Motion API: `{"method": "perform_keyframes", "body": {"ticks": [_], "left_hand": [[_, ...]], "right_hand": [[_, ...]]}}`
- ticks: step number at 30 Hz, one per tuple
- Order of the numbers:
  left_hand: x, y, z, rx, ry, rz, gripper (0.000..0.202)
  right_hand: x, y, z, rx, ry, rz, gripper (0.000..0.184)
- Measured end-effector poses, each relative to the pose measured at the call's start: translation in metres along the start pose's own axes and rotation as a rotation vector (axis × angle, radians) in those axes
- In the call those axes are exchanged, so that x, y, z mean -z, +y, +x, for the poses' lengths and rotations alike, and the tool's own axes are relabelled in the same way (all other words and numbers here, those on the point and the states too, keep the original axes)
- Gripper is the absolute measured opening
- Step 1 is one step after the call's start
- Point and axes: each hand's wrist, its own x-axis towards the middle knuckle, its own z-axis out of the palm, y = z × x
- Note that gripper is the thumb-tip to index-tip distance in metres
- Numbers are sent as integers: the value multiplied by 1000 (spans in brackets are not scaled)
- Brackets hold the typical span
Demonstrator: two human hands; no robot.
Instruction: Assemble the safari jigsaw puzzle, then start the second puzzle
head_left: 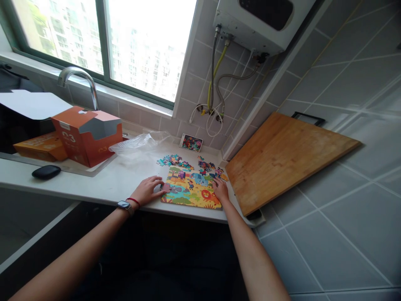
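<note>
A colourful animal jigsaw puzzle (188, 184), largely joined, lies near the counter's front edge; a lion and an elephant show on it. My left hand (148, 191) rests at its left edge, thumb and fingers apart, fingertips touching the border beside a mauve piece (166, 187). At the right edge, my right hand (220, 189) lies with its fingertips on the puzzle, the fingers loosely bent and apart; anything small beneath them is hidden. Loose puzzle pieces (175, 160) are heaped behind the puzzle on the left, and more loose pieces (206, 164) lie behind it on the right.
A small picture card (191, 142) leans against the back wall. Clear plastic wrapping (140, 142) lies beside an open orange box (87, 136). A black mouse-shaped object (46, 172) sits front left. A wooden board (282, 159) leans on the right wall, close to my right hand.
</note>
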Motion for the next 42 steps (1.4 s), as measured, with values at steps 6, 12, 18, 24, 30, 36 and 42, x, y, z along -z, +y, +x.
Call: {"method": "perform_keyframes", "body": {"ticks": [6,12,18,24,30,36,42], "left_hand": [[0,1,0,-12,25,-9,60],[-2,0,0,-20,42,-17,63],[-3,-2,0,-24,22,3,65],[-2,-1,0,-24,15,10,67],[-3,-2,0,-23,28,-9,61],[-2,-1,0,-38,9,20,60],[-2,-1,0,-28,16,13,58]], "right_hand": [[-3,3,0,-6,32,-9,40],[-10,9,2,15,61,6,40],[-18,17,5,54,50,37,39],[-21,22,6,67,51,58,39],[-23,24,6,66,56,72,39],[-23,21,6,60,81,106,42],[-22,22,4,17,139,134,48]]}}
